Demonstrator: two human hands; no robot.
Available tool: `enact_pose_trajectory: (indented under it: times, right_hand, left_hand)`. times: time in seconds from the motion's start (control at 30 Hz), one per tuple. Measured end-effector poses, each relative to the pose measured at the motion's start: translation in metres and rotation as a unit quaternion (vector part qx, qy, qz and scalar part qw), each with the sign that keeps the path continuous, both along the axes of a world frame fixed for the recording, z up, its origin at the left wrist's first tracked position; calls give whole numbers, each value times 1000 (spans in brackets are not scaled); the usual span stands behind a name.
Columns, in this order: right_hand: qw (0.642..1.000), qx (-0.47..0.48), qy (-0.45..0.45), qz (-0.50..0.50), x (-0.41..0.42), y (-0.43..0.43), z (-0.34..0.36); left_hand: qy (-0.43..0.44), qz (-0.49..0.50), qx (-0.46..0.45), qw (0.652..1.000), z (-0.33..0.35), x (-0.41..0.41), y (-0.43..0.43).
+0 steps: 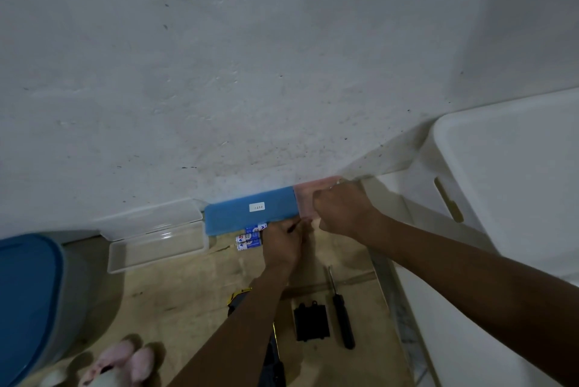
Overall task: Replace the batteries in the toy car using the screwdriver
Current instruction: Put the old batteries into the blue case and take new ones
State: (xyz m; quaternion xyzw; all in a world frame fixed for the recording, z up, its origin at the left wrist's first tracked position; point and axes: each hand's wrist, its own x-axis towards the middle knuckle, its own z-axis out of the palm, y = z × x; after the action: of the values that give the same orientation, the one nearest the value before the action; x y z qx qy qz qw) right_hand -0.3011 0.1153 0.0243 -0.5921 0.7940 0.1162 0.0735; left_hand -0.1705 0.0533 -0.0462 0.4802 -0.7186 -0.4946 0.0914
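My left hand [282,245] rests palm down at the back of the wooden table, fingers curled by the blue box [250,209]; what it grips is hidden. Two blue-and-white batteries [250,238] stick out from under its left side. My right hand [341,211] is closed in a fist over the front of a pink translucent box [313,194] against the wall. The black screwdriver [340,308] lies on the table beside a black battery cover [311,322]. The toy car [238,297], yellow and black, is mostly hidden under my left forearm.
An open clear plastic case [156,236] lies left of the blue box. A grey bin with a blue lid [28,292] stands at the far left, with a pink plush toy [122,361] in front. A large white container [501,183] fills the right side. The wall is close behind.
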Motion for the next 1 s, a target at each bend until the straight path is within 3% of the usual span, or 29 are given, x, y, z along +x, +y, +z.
enact_pose_trajectory:
  times: [0.2, 0.43, 0.53, 0.67, 0.77, 0.83, 0.87, 0.9, 1.0]
  right_hand:
    - [998, 5, 19, 58, -20, -8, 21]
    - [982, -186, 5, 3, -49, -10, 19]
    - [966, -257, -7, -38, -42, -8, 3]
    - [895, -377, -54, -231, -18, -3, -14]
    - [803, -379, -171, -428, -1, -3, -20]
    - [742, -399, -238, -483, 11, -1, -27]
    - [742, -393, -257, -478, 15, 1, -31]
    - [770, -361, -259, -458, 18, 3, -36]
    - [880, -217, -208, -369, 16, 1, -38]
  left_hand:
    - [2, -3, 3, 1000, 3, 2, 4]
    - [10, -21, -22, 999, 13, 5, 7]
    - [16, 18, 30, 999, 11, 4, 6]
    - [20, 61, 100, 993, 4, 4, 0]
    - [25, 71, 121, 990, 1, 3, 1]
    - [23, 70, 129, 989, -3, 4, 0]
    - [25, 70, 133, 988, -5, 5, -1]
    - [24, 68, 133, 988, -5, 5, -2]
    - [15, 61, 135, 989, -6, 4, -4]
